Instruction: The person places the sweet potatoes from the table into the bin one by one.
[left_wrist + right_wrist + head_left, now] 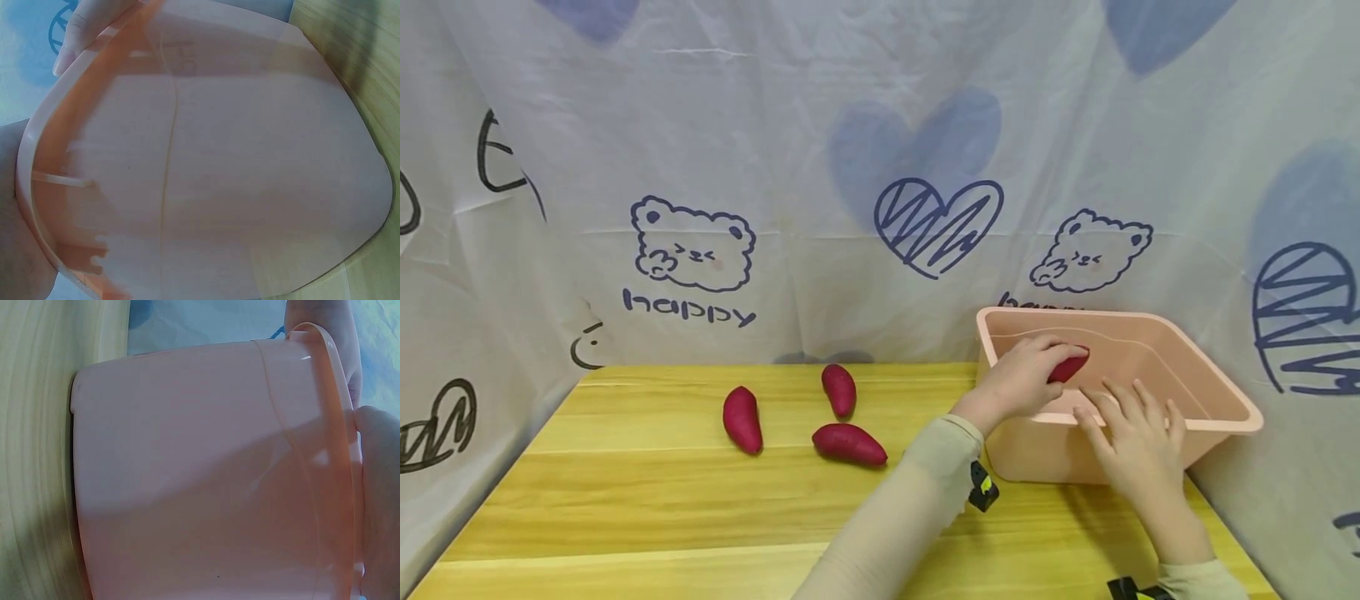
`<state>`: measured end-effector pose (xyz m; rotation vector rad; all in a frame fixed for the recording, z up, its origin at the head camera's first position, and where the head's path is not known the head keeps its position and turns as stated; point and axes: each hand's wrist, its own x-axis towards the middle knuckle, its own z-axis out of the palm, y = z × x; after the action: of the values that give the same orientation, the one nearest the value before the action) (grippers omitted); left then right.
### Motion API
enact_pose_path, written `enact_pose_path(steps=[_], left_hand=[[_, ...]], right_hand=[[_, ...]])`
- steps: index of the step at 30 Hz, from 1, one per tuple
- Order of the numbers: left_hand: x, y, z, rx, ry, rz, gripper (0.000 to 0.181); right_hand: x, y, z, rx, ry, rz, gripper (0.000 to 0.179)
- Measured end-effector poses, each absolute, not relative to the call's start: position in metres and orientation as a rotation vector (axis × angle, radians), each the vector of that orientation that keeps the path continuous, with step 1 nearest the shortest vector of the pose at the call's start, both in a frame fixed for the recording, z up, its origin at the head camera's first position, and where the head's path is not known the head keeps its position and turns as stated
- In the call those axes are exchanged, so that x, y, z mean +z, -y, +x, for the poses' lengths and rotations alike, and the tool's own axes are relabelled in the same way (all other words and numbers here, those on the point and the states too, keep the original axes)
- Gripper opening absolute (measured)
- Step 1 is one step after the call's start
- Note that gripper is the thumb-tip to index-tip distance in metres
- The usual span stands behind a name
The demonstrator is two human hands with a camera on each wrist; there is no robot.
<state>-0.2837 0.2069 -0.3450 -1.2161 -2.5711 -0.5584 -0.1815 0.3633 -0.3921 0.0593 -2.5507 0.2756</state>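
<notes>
Head view: The left hand [1022,375] pinches 1 red sweet potato [1070,367] between fingers and thumb, inside the mouth of the pink bin [1037,454]. The bin stands at the right far part of the wooden table [625,492]. The right hand [1142,442] lies over the near rim with its fingers spread. 3 loose sweet potatoes rest on the table, well left of the bin: 1 at the left [742,419], 1 farther back [839,391] and 1 nearer [850,444].

Caution: slack finger pressure on the rounded sweet potato could let it slip and strike the bin. A leftward sweep of the left sleeve [887,508] could knock the nearer loose sweet potato and set it rolling.

Left wrist view: The bin's outer wall fills most of the picture, with bare skin at the rim on the left edge. The held sweet potato is out of sight; finger grip cannot be told here.

Right wrist view: The wall flares from base to rim, and skin lies against the rim at the right edge. The spread of the fingers cannot be told from this side. Caution: heavy pressure on the overhanging rim could tip or slide the bin.
</notes>
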Motion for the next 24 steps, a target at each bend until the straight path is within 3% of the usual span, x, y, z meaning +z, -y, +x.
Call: enact_pose_path(steps=[24], left_hand=[[-0.3455,-0.2073,-0.2837,-0.583,2.622,-1.197,0.054]], right_hand=[[-0.3946,-0.3650,-0.1827,0.262,2.533,0.074,0.044]])
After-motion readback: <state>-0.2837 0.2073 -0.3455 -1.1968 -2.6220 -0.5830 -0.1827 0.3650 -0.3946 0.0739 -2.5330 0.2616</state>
